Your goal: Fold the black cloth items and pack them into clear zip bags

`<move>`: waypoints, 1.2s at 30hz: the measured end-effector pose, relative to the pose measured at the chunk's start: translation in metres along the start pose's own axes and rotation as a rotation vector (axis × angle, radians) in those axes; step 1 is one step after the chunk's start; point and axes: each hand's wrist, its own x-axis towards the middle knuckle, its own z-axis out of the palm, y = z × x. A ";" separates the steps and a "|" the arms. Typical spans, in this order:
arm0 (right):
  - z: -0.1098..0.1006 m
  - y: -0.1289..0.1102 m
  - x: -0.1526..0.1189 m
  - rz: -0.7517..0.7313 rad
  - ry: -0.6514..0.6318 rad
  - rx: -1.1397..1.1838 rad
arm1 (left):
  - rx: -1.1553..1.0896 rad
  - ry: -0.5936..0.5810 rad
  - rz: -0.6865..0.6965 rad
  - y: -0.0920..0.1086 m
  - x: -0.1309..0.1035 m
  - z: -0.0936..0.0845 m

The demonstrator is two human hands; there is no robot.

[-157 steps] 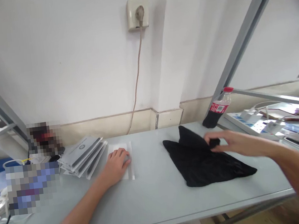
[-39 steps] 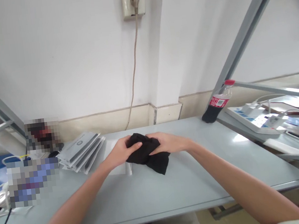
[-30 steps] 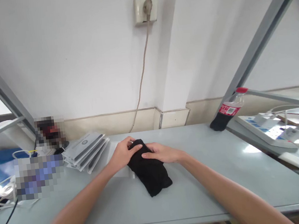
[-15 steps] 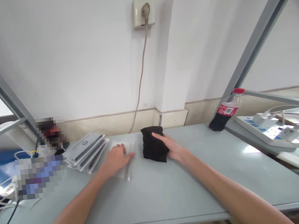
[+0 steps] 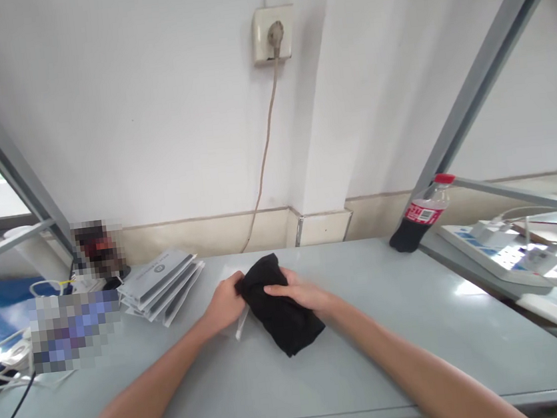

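Observation:
A folded black cloth [image 5: 288, 315] is tilted above the grey table, held between both my hands. My left hand [image 5: 227, 301] pinches its upper left corner, fingers closed. From the right, my right hand [image 5: 302, 293] grips it, thumb on top and the other fingers hidden behind. A clear plastic bag [image 5: 240, 324] lies beneath my left hand, mostly covered by the hand and the cloth; I cannot tell whether the hand touches it. Left of that hand rests a fanned stack of grey-white packets [image 5: 163, 279], the top one printed with a round logo.
A cola bottle [image 5: 422, 213] with a red cap leans against the frame at the table's right. At the left are a blurred dark object [image 5: 97, 250], a blurred blue object [image 5: 75, 329] and white cables. A power strip [image 5: 484, 249] with chargers lies beyond the right edge.
The black cloth has moved left and toward me, turned and partly opened out. My left hand has left its spread pose over the plastic bag and closed on the cloth's corner.

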 end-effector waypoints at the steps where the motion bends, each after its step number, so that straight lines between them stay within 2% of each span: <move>1: 0.000 0.000 0.000 0.002 -0.002 -0.049 | -0.039 0.025 0.005 0.000 -0.001 0.002; 5: -0.003 -0.001 0.003 0.015 0.021 -0.178 | -0.074 0.165 -0.026 0.001 -0.001 0.007; 8: -0.002 0.004 0.008 0.016 0.082 -0.247 | -0.096 0.223 0.034 0.004 -0.003 0.008; 12: 0.005 0.015 0.013 0.029 0.220 -0.138 | 0.138 0.181 0.165 0.009 -0.008 0.009; 15: 0.011 0.024 0.015 0.018 0.335 -0.004 | 0.306 0.242 0.206 0.008 -0.009 0.009; 18: 0.015 0.029 0.015 -0.057 0.392 -0.020 | 0.412 0.314 0.210 0.005 -0.006 0.008; 20: 0.017 0.029 0.015 -0.145 0.350 -0.132 | 0.455 0.284 0.274 0.005 -0.005 0.008; 23: 0.018 0.026 0.014 -0.252 0.173 -0.291 | 0.459 0.154 0.421 0.007 -0.006 0.007; 26: 0.015 0.021 0.010 -0.193 0.033 -0.279 | 0.389 0.124 0.490 0.012 -0.011 0.006; 29: 0.011 0.016 0.006 -0.097 -0.028 -0.297 | 0.320 0.112 0.610 0.020 -0.016 0.003; 31: 0.011 0.015 0.005 -0.085 -0.078 -0.357 | 0.323 0.099 0.681 0.024 -0.016 0.000; 33: 0.012 0.017 0.005 -0.103 -0.111 -0.361 | 0.329 0.190 0.614 0.021 -0.011 -0.003; 34: 0.013 0.018 0.006 -0.114 -0.097 -0.330 | 0.310 0.267 0.519 0.017 -0.006 -0.005; 36: 0.014 0.022 0.010 -0.133 0.020 -0.231 | 0.194 0.373 0.233 0.003 0.006 -0.009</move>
